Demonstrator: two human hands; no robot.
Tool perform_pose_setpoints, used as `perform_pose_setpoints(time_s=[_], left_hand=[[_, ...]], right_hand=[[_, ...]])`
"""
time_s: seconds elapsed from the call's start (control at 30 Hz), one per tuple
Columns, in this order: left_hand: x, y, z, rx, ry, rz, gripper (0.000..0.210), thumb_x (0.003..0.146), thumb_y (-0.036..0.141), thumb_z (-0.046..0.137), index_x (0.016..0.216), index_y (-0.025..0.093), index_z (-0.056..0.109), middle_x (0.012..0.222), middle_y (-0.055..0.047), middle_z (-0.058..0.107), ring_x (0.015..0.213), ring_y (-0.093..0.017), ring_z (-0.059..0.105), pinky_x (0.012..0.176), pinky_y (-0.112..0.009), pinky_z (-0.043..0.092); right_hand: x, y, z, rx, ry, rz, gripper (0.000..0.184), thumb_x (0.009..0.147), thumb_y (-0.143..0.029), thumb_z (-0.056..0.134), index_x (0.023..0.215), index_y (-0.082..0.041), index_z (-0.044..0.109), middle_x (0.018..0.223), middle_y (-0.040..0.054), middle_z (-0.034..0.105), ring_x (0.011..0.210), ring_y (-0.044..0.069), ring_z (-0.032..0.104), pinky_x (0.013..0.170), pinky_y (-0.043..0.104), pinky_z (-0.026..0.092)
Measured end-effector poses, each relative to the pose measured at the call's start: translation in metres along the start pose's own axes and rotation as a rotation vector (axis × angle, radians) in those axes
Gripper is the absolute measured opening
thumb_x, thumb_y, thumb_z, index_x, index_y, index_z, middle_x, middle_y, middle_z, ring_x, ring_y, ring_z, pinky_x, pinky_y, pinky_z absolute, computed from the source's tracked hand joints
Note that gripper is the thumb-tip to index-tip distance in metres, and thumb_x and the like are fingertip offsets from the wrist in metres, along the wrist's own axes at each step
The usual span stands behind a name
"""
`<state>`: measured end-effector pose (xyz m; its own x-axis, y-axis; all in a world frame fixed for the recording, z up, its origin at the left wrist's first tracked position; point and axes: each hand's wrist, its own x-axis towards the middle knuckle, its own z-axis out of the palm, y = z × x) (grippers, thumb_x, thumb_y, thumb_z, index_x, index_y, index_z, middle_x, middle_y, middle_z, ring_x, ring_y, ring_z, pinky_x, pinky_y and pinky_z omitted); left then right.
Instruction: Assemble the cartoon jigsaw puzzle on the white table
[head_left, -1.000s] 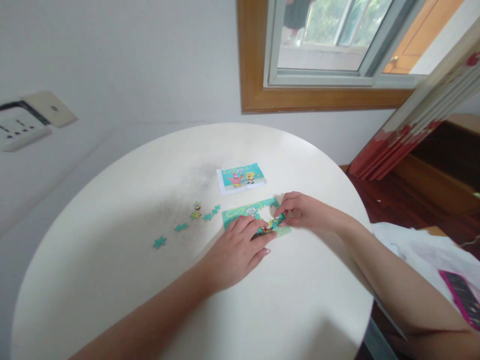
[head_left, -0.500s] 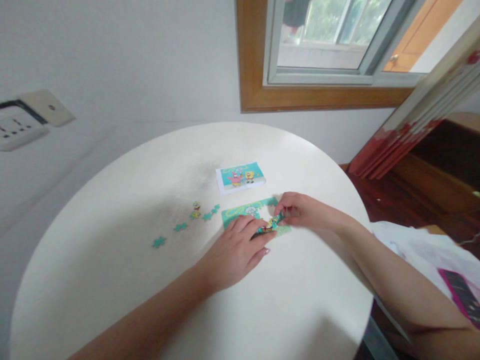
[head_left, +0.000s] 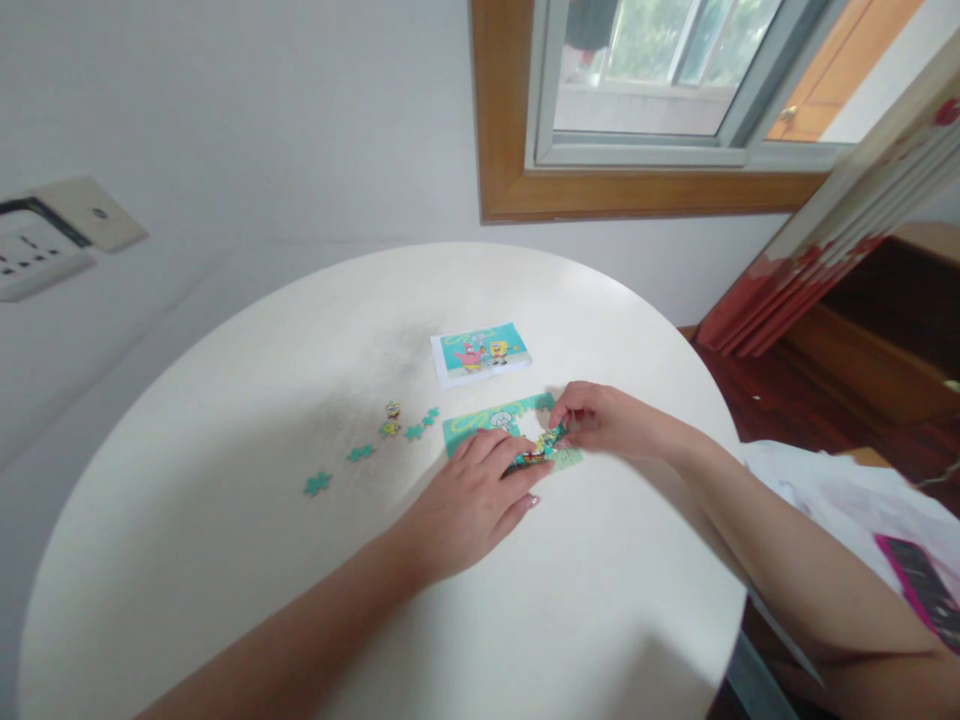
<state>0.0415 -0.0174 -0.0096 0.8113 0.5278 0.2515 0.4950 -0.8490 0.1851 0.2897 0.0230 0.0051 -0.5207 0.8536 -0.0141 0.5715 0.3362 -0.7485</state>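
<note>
A partly assembled jigsaw puzzle (head_left: pixel 459 430) with a cartoon picture lies on the round white table. My left hand (head_left: pixel 469 500) reaches over its lower left part, thumb and fingers extended around a joined strip of puzzle pieces (head_left: pixel 534 456). The strip looks tilted up from the puzzle, and the fingers hide its left end. At the strip's right end, my right hand (head_left: pixel 589 415) pinches it between thumb and fingertips. Several loose puzzle pieces lie to the left, among them a teal piece (head_left: pixel 317 484) and a yellow one (head_left: pixel 390 428).
Behind the puzzle lies a reference picture card (head_left: pixel 480 354) with cartoon figures. The white table (head_left: pixel 225 420) curves up to the wall, below a window frame (head_left: pixel 502 195). At the right are a curtain (head_left: pixel 787 280) and a pink-edged phone-like object (head_left: pixel 919 585) on white cloth.
The right hand has shifted very slightly upward, and the strip's right end sits a little higher. The left hand and the loose pieces have stayed in place.
</note>
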Motion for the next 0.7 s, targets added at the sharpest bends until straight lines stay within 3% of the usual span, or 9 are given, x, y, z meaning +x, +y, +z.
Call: perform_pose_setpoints(time_s=[0.27, 0.43, 0.7], left_hand=[[0.0, -0.001, 0.0, 0.011, 0.0, -0.005, 0.033, 0.095, 0.031, 0.048, 0.127, 0.025, 0.058, 0.124, -0.007, 0.056, 0.117, -0.026, 0.044, 0.102, -0.046, 0.04], [0.0, 0.0, 0.0, 0.011, 0.004, -0.001, 0.033, 0.095, 0.031, 0.049, 0.127, 0.025, 0.057, 0.124, -0.008, 0.056, 0.117, -0.025, 0.045, 0.101, -0.045, 0.041], [0.0, -0.001, -0.001, 0.008, 0.0, -0.002, 0.034, 0.095, 0.03, 0.05, 0.127, 0.025, 0.057, 0.123, -0.008, 0.056, 0.116, -0.025, 0.046, 0.101, -0.045, 0.041]], right_hand=[[0.0, -0.01, -0.001, 0.039, 0.008, 0.075, 0.005, 0.071, -0.018, 0.061, 0.076, -0.017, 0.063, 0.075, 0.0005, 0.06, 0.066, 0.011, 0.051, 0.061, 0.023, 0.041], [0.001, -0.004, 0.001, 0.036, 0.028, 0.06, 0.006, 0.071, -0.019, 0.061, 0.075, -0.016, 0.065, 0.074, 0.0, 0.061, 0.065, 0.011, 0.051, 0.06, 0.023, 0.04], [0.003, 0.007, 0.003, 0.256, 0.013, 0.153, 0.011, 0.072, -0.026, 0.065, 0.077, -0.017, 0.062, 0.067, -0.0034, 0.059, 0.06, 0.01, 0.051, 0.057, 0.022, 0.04]])
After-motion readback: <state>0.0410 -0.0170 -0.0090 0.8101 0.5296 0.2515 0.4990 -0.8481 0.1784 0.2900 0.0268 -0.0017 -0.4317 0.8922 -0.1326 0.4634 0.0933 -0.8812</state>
